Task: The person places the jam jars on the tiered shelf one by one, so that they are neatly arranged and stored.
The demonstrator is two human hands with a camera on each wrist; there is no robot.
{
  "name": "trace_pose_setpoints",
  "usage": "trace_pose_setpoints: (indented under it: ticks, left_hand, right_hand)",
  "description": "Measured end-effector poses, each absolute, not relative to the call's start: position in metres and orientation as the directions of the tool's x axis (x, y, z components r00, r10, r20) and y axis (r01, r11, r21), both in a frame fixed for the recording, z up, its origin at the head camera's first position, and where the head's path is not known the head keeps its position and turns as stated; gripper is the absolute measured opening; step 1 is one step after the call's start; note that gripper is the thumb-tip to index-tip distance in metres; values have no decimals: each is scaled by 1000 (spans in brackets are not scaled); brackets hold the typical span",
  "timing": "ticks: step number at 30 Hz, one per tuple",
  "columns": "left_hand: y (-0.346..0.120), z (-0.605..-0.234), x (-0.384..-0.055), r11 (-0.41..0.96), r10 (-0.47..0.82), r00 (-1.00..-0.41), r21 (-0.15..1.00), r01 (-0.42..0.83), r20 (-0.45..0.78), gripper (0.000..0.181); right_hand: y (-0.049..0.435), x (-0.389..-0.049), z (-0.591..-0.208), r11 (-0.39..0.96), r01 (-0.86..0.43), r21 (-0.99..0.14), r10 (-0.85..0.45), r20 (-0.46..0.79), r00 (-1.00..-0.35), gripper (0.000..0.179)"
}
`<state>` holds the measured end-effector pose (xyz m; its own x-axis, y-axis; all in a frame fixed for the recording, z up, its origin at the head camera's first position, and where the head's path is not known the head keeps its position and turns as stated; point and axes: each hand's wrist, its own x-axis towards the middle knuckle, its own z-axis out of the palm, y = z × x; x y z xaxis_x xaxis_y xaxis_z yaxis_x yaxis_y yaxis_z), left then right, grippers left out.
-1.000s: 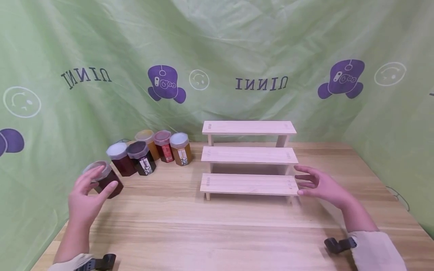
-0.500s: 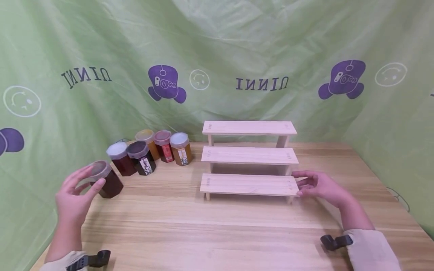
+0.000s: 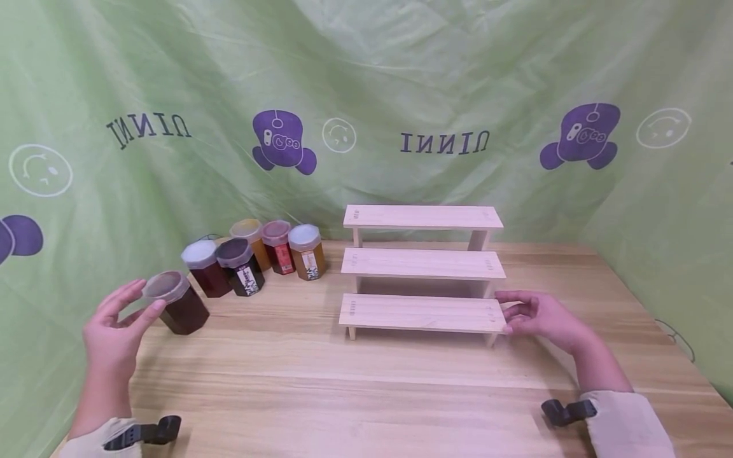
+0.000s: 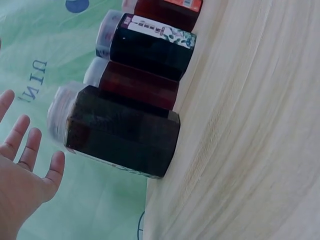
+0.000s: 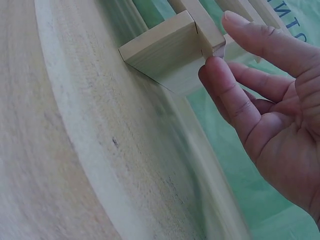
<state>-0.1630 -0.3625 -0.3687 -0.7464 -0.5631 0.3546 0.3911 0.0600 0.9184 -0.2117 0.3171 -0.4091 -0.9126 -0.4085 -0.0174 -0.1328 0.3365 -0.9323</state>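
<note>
My left hand is at the left beside a dark hexagonal jar with a translucent lid. In the left wrist view its fingers are spread, a small gap from the lid, and the jar stands upright on the wood. At the right, my right hand holds the right end of the lowest step of a three-tier wooden display stand. Its thumb and fingers reach along the front and back corners of that board. In the right wrist view a fingertip is right at the board's corner.
Several more jars stand behind the dark one: a white-lidded red jar, a dark labelled jar, and amber and red ones further back. Wooden table lies in front of the stand. A green printed curtain hangs behind and at both sides.
My left hand has drawn back leftward, away from the dark jar, which stays put. The right hand has moved in slightly onto the lowest step's end. The view shifted a little.
</note>
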Motion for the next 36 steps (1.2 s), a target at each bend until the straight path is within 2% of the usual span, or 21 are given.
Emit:
trace_pose_setpoints:
  ticks: [4, 10, 17, 24, 26, 31, 36]
  left_hand:
    - [-367, -371, -166, 85, -572, -756, 940, 331, 318, 49]
    - [-379, -376, -166, 98, -550, -808, 977, 191, 213, 60]
    - [-393, -386, -168, 225, -505, -849, 973, 45, 156, 78]
    - [-403, -396, -174, 239, -425, -895, 971, 32, 134, 89]
    - [-403, -396, -176, 317, -410, -902, 948, -3, 134, 91]
    - [-400, -395, -182, 450, -418, -900, 889, -85, 126, 92]
    - [-399, -395, -187, 465, -434, -893, 878, -109, 119, 92]
  right_hand:
    - [317, -212, -409, 323, -121, -939, -423, -29, -906, 76]
    - [315, -212, -407, 342, -105, -934, -416, -50, -908, 77]
    - [315, -213, -409, 350, -115, -930, -409, -42, -911, 76]
    - [316, -212, -409, 349, -113, -930, -411, -43, -911, 76]
    - [316, -212, -409, 348, -107, -932, -407, -47, -912, 76]
    - [316, -212, -409, 345, -109, -932, -411, -46, -910, 76]
    - [316, -212, -409, 343, -118, -932, -420, -39, -907, 75]
